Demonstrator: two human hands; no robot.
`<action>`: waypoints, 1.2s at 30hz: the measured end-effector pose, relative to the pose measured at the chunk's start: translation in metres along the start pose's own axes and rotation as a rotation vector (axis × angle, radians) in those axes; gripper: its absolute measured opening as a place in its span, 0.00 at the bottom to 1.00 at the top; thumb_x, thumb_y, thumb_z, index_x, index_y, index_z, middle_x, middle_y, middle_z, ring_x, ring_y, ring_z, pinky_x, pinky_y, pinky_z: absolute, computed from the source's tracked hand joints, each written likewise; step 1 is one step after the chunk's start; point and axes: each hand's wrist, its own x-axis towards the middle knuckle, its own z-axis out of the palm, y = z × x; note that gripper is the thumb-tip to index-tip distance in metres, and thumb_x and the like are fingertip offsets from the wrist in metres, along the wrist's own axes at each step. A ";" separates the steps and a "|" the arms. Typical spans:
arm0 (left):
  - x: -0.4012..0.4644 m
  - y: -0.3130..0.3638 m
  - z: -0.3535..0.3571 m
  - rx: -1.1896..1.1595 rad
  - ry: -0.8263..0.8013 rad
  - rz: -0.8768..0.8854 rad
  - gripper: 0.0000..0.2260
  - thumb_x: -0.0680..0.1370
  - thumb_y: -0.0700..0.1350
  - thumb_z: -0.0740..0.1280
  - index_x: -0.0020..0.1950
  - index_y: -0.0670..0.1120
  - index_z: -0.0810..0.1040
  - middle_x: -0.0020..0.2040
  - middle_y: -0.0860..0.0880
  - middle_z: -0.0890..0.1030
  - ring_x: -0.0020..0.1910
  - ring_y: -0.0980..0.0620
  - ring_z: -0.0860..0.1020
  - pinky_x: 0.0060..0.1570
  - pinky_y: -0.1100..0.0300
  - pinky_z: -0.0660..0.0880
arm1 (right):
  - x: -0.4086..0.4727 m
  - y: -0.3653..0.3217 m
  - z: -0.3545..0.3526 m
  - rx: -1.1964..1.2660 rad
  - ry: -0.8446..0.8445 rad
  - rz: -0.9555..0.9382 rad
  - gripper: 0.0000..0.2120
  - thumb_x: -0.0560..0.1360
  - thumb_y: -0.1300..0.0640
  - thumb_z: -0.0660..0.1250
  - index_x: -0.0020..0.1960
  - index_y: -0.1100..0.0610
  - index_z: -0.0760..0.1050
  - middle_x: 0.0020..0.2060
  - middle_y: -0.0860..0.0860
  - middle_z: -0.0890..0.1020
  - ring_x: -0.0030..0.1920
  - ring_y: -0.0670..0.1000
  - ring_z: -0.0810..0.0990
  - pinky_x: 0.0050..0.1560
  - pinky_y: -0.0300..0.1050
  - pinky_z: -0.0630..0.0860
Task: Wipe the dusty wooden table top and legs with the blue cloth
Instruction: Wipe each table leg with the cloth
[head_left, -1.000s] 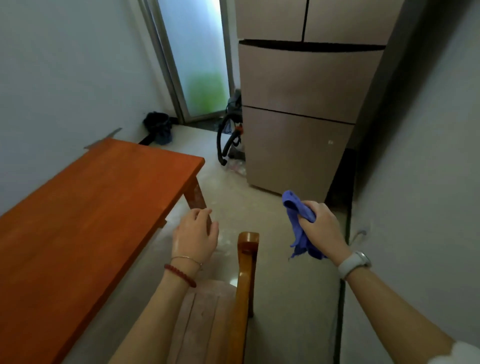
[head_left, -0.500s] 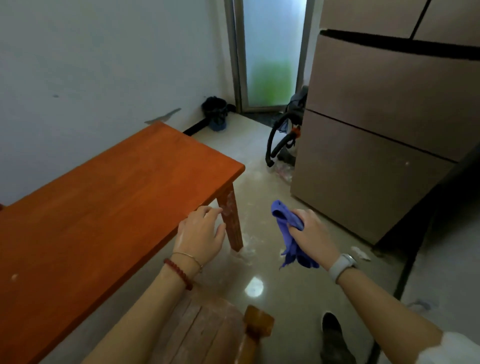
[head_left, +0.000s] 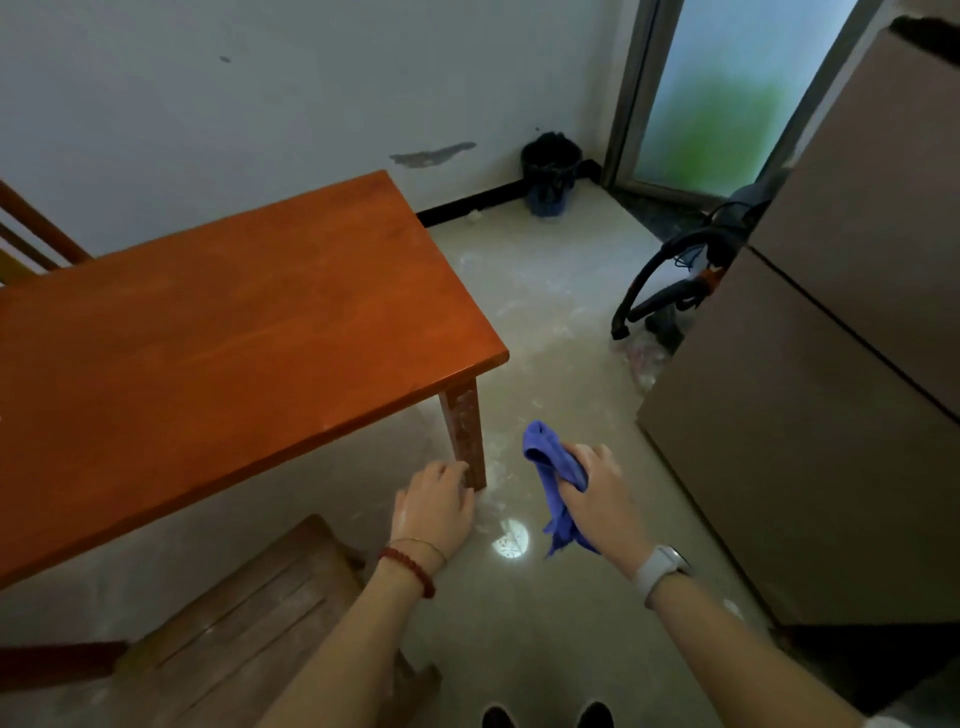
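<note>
Table: orange-brown wooden top stood by the white wall; its near corner leg looked dusty.
Stool: slatted wood, just below the table edge.
Right hand: fingers curled around the blue cloth, held near the leg, apart from it.
Left hand: loosely curled, holding nothing, fingertips at the leg's foot.

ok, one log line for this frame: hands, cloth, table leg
left hand: empty, by table leg | right hand: grips blue cloth | cloth: off table | leg: dusty
</note>
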 end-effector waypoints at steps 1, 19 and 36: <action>0.010 -0.003 0.009 -0.069 0.015 -0.040 0.17 0.79 0.48 0.57 0.67 0.49 0.66 0.65 0.49 0.70 0.64 0.50 0.69 0.64 0.52 0.67 | 0.012 0.004 0.008 -0.014 -0.009 -0.016 0.14 0.74 0.61 0.61 0.58 0.52 0.72 0.47 0.48 0.71 0.44 0.52 0.76 0.44 0.45 0.72; 0.258 -0.124 0.213 -0.732 0.600 0.254 0.20 0.73 0.57 0.56 0.61 0.71 0.53 0.65 0.62 0.59 0.65 0.60 0.62 0.62 0.59 0.64 | 0.262 0.126 0.217 0.094 0.697 -1.093 0.17 0.74 0.59 0.61 0.63 0.56 0.66 0.49 0.52 0.68 0.45 0.52 0.71 0.41 0.44 0.73; 0.293 -0.178 0.271 -0.990 0.466 0.292 0.15 0.81 0.50 0.47 0.65 0.59 0.65 0.63 0.60 0.69 0.65 0.57 0.68 0.64 0.59 0.67 | 0.285 0.276 0.330 -0.416 0.298 -1.300 0.17 0.73 0.59 0.62 0.62 0.52 0.68 0.51 0.53 0.68 0.48 0.54 0.72 0.42 0.41 0.75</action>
